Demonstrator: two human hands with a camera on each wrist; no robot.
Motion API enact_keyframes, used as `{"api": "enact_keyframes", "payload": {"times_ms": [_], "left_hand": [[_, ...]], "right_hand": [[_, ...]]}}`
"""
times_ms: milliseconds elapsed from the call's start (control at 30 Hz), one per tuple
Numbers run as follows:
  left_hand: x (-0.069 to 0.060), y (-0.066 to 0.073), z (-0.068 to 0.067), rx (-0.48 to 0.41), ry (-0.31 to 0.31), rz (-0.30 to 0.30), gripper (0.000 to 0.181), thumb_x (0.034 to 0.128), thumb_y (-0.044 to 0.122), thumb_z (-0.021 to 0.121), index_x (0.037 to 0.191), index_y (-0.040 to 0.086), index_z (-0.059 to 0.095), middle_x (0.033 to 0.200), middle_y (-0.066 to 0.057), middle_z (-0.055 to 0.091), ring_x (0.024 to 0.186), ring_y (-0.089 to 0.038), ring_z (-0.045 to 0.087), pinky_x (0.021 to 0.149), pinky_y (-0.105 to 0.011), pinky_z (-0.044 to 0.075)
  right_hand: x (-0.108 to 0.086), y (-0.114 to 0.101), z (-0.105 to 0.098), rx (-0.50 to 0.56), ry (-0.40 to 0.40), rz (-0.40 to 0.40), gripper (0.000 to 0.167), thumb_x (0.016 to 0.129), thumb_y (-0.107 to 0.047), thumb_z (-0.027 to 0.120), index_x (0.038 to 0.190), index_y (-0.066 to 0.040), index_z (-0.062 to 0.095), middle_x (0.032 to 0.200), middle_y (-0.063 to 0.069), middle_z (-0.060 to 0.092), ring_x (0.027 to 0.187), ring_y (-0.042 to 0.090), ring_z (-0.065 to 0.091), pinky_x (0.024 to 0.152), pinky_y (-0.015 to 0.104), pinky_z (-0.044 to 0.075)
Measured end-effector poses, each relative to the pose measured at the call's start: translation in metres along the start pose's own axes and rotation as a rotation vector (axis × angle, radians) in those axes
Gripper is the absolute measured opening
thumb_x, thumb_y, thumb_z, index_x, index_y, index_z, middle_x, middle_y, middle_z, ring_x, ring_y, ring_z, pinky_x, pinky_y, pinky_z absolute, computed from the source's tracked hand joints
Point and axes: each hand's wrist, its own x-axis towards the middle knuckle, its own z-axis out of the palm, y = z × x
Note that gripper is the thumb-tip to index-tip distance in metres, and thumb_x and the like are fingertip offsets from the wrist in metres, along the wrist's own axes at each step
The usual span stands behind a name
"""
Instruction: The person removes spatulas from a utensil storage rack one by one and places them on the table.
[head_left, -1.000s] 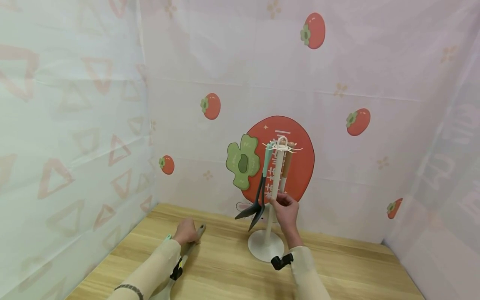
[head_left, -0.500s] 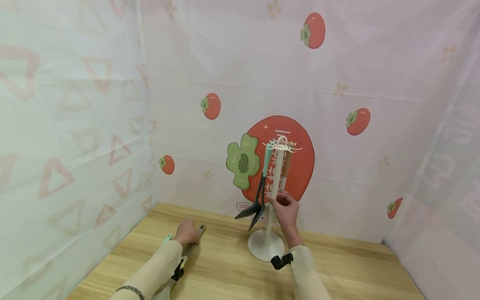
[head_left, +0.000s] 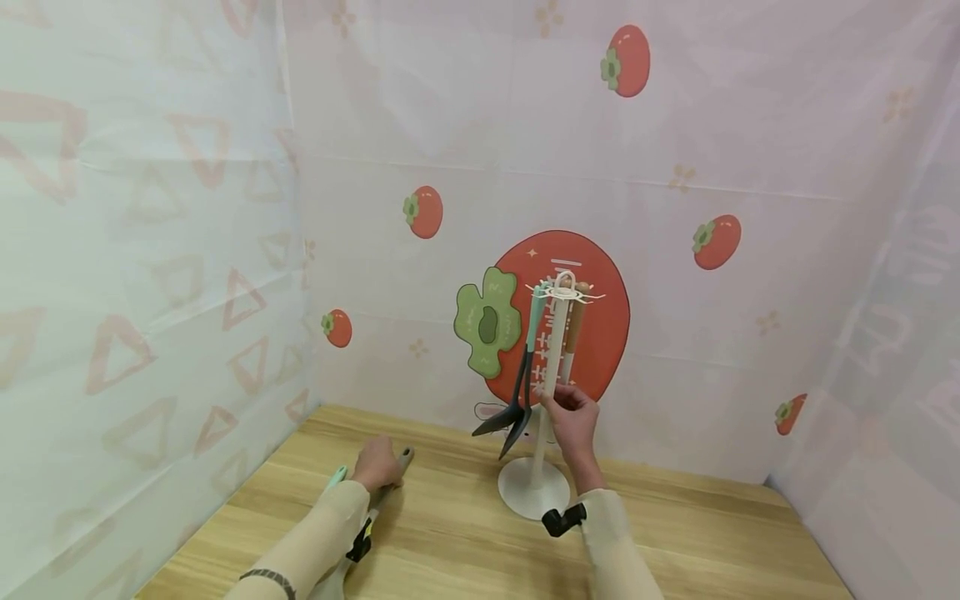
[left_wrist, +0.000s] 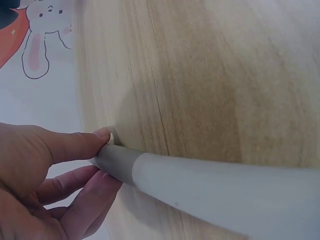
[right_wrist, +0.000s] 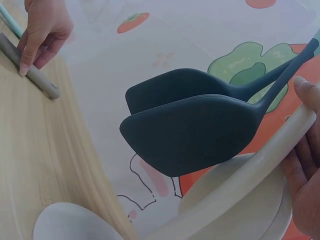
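Observation:
My left hand [head_left: 377, 462] pinches the grey handle [left_wrist: 120, 162] of a long utensil lying on the wooden table at the left. Its pale far end [head_left: 330, 587] is partly hidden by my sleeve, so its kind cannot be told. With thumb and fingers, my right hand [head_left: 573, 421] grips the pole of a white utensil stand [head_left: 552, 354]. Two dark turner heads [right_wrist: 190, 132] with mint-green handles [head_left: 535, 321] hang on the stand's left. Brown-handled utensils [head_left: 573, 329] hang behind the pole; a pale rounded head [right_wrist: 240, 200] shows there in the right wrist view.
Beside my left wrist lies another mint-green handle [head_left: 337, 476], mostly covered by the forearm. The stand's round white base [head_left: 517, 492] rests on the table [head_left: 450, 550]. Printed cloth walls [head_left: 375, 367] close off the back and both sides.
My left forearm has edged slightly right, uncovering more of the mint-green handle end. Both hands keep their hold, and the stand stays where it was.

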Motion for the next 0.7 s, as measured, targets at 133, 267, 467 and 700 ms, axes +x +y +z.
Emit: {"api": "enact_keyframes", "payload": {"times_ms": [133, 267, 467, 700], "left_hand": [[-0.001, 0.002, 0.000, 0.010, -0.007, 0.002, 0.032, 0.0634, -0.008, 0.088, 0.078, -0.005, 0.060, 0.073, -0.014, 0.057, 0.061, -0.024, 0.050, 0.051, -0.030, 0.044], [-0.002, 0.005, -0.001, 0.039, -0.017, 0.001, 0.029, 0.0645, -0.008, 0.088, 0.080, -0.007, 0.064, 0.075, -0.015, 0.061, 0.062, -0.024, 0.052, 0.051, -0.030, 0.046], [-0.001, 0.005, 0.000, 0.048, -0.021, -0.003, 0.028, 0.0648, -0.008, 0.088, 0.080, -0.007, 0.064, 0.075, -0.015, 0.061, 0.062, -0.025, 0.053, 0.051, -0.031, 0.047], [-0.002, 0.010, 0.002, 0.120, -0.013, 0.050, 0.020, 0.0694, -0.012, 0.079, 0.076, -0.005, 0.061, 0.073, -0.014, 0.060, 0.063, -0.024, 0.050, 0.054, -0.032, 0.048]], "right_hand": [[-0.001, -0.002, 0.000, -0.010, -0.001, -0.006, 0.024, 0.085, -0.008, 0.083, 0.098, 0.010, 0.072, 0.084, 0.004, 0.071, 0.075, 0.011, 0.065, 0.066, 0.025, 0.057], [-0.001, -0.003, 0.000, -0.009, 0.001, -0.005, 0.024, 0.085, -0.006, 0.083, 0.098, 0.010, 0.072, 0.083, 0.004, 0.070, 0.075, 0.010, 0.065, 0.065, 0.023, 0.056], [-0.001, -0.001, 0.001, -0.005, 0.005, -0.006, 0.023, 0.085, -0.004, 0.082, 0.099, 0.011, 0.072, 0.082, 0.002, 0.069, 0.075, 0.009, 0.064, 0.066, 0.022, 0.056], [0.012, 0.035, 0.000, -0.008, 0.037, 0.015, 0.028, 0.083, -0.014, 0.086, 0.099, 0.005, 0.074, 0.083, -0.002, 0.069, 0.078, 0.009, 0.064, 0.066, 0.020, 0.055]]}}
